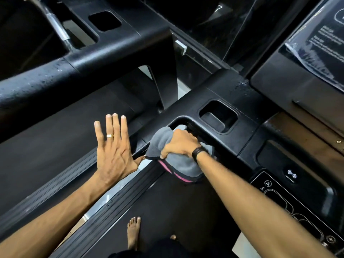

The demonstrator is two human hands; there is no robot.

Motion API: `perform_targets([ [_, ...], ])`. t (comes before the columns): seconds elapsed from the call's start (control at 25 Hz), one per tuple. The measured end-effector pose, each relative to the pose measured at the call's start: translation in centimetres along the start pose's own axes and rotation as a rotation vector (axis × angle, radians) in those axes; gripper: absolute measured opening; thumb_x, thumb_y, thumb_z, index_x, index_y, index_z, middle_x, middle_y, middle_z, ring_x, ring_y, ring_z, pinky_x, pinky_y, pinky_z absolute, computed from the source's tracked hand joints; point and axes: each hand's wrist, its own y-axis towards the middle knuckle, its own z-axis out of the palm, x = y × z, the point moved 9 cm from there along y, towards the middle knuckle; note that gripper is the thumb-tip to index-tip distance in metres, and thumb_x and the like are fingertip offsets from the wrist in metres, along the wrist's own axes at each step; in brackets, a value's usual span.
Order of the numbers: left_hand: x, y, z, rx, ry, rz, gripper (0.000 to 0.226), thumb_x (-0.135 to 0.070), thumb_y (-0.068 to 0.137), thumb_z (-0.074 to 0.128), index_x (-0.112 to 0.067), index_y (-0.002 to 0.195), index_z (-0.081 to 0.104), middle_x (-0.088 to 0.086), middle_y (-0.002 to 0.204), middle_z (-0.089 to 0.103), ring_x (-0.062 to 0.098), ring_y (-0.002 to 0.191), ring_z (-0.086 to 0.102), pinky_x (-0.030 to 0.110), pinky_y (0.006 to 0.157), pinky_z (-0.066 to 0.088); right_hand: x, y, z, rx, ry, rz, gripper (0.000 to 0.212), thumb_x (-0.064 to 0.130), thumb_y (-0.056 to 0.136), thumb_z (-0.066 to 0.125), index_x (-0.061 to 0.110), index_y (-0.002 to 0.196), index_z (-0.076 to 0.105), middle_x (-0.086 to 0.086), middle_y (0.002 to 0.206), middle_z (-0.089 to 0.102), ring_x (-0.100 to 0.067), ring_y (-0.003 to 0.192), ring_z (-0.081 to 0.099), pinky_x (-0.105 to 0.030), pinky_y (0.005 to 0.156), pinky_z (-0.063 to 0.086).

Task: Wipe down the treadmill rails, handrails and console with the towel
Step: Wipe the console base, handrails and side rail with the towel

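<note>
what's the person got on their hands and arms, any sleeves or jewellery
No sleeves show: both forearms are bare as far as the picture reaches. The left hand wears a gold-coloured band ring on one finger. The right hand has no ring in view, but a black band circles its wrist.

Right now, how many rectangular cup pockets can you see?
2. One pocket is just beyond the right hand gripping the towel; the other pocket is on the neighbouring treadmill, upper left.

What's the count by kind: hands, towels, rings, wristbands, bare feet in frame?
Hands: 2, left hand and right hand
Towel: 1
Ring: 1
Wristband: 1
Bare foot: 1
Total: 6
</note>
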Motion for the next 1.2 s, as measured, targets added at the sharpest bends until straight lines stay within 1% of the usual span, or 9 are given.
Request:
perform_targets([
  [0.12, -0.1, -0.1, -0.2, -0.014, -0.018, 0.014, 0.134, -0.078, 0.069, 0.062, 0.008, 0.153, 0.004, 0.03, 0.16, 0.012, 0.042, 0.152, 0.002, 0.063, 0.119, -0.007, 0.3, 0.0, 0.2, 0.061, 0.107, 0.024, 0.048, 0.045, 0.058, 0.086, 0.015, 0.088, 0.065, 0.002, 0.09, 0.067, -0.023, 0.087, 0.064, -0.03, 0.078, 0.054],
  [0.24, -0.5, -0.1, -0.5, -0.021, -0.043, 0.034, 0.136, -0.07, 0.064, 0.074, 0.007, 0.154, 0.005, 0.03, 0.16, 0.013, 0.041, 0.152, 0.003, 0.061, 0.119, -0.01, 2.4, -1.8, -0.4, -0.394, -0.242, -0.015, 0.035, 0.027, 0.072, 0.075, 0.014, 0.101, 0.06, -0.005, 0.099, 0.069, -0.026, 0.094, 0.068, -0.031, 0.074, 0.045],
  [0.32, -0.7, 0.0, -0.4, -0.013, -0.029, 0.041, 0.134, -0.069, 0.066, 0.073, 0.007, 0.154, 0.005, 0.03, 0.16, 0.013, 0.041, 0.152, 0.003, 0.06, 0.119, -0.011, 3.5, -2.5, -0.3, -0.521, -0.304, -0.067, 0.036, 0.023, 0.074, 0.073, 0.013, 0.105, 0.058, -0.005, 0.101, 0.07, -0.024, 0.095, 0.069, -0.031, 0.073, 0.044],
  [0.44, -0.8, 0.0, -0.4, -0.043, -0.024, 0.071, 0.122, -0.067, 0.073, 0.059, 0.007, 0.154, 0.005, 0.03, 0.159, 0.014, 0.042, 0.151, 0.004, 0.061, 0.119, -0.01, 1.8, -0.2, -0.1, -0.231, -0.145, -0.027, 0.041, 0.035, 0.069, 0.079, 0.015, 0.101, 0.063, -0.005, 0.104, 0.068, -0.025, 0.097, 0.066, -0.029, 0.076, 0.045],
  [0.6, -1.3, 0.0, -0.7, -0.078, -0.006, 0.099, 0.112, -0.065, 0.076, 0.045, 0.007, 0.153, 0.007, 0.032, 0.158, 0.014, 0.044, 0.151, 0.002, 0.06, 0.119, -0.01, -0.4, 1.4, 1.3, 0.234, 0.249, 0.081, 0.083, 0.057, 0.031, 0.091, 0.018, 0.1, 0.069, 0.001, 0.1, 0.072, -0.023, 0.098, 0.067, -0.038, 0.091, 0.053],
  [0.68, -1.7, -0.1, -0.6, -0.096, 0.012, 0.135, 0.108, -0.064, 0.08, 0.044, 0.008, 0.153, 0.008, 0.033, 0.158, 0.014, 0.045, 0.15, 0.002, 0.059, 0.119, -0.012, -0.3, 0.6, 1.1, 0.145, 0.193, 0.057, 0.065, 0.052, 0.048, 0.09, 0.016, 0.097, 0.067, -0.001, 0.097, 0.069, -0.023, 0.094, 0.066, -0.033, 0.084, 0.051],
  [0.88, -2.2, -0.3, -0.5, -0.11, 0.064, 0.186, 0.109, -0.066, 0.082, 0.043, 0.008, 0.153, 0.006, 0.034, 0.159, 0.011, 0.047, 0.15, 0.001, 0.058, 0.119, -0.014, 0.3, -6.8, -0.8, -0.616, -0.491, -0.115, 0.036, 0.022, 0.075, 0.072, 0.013, 0.107, 0.057, -0.005, 0.1, 0.07, -0.022, 0.092, 0.069, -0.029, 0.072, 0.048],
  [1.08, -1.9, -0.5, -0.5, -0.115, 0.06, 0.177, 0.119, -0.064, 0.077, 0.064, 0.01, 0.153, 0.009, 0.035, 0.158, 0.012, 0.048, 0.149, 0.003, 0.061, 0.12, -0.008, -7.7, -9.4, -2.0, -0.234, -0.371, 0.031, 0.047, 0.046, 0.072, 0.075, 0.016, 0.103, 0.056, -0.007, 0.103, 0.069, -0.031, 0.097, 0.066, -0.034, 0.072, 0.039],
  [1.2, -1.8, -0.3, -0.1, -0.119, 0.048, 0.165, 0.12, -0.064, 0.077, 0.064, 0.01, 0.153, 0.008, 0.035, 0.159, 0.01, 0.048, 0.15, 0.002, 0.06, 0.121, -0.006, -7.6, -9.8, -1.6, -0.359, -0.46, 0.061, 0.048, 0.045, 0.074, 0.074, 0.015, 0.105, 0.055, -0.006, 0.101, 0.069, -0.028, 0.095, 0.068, -0.034, 0.07, 0.038],
])
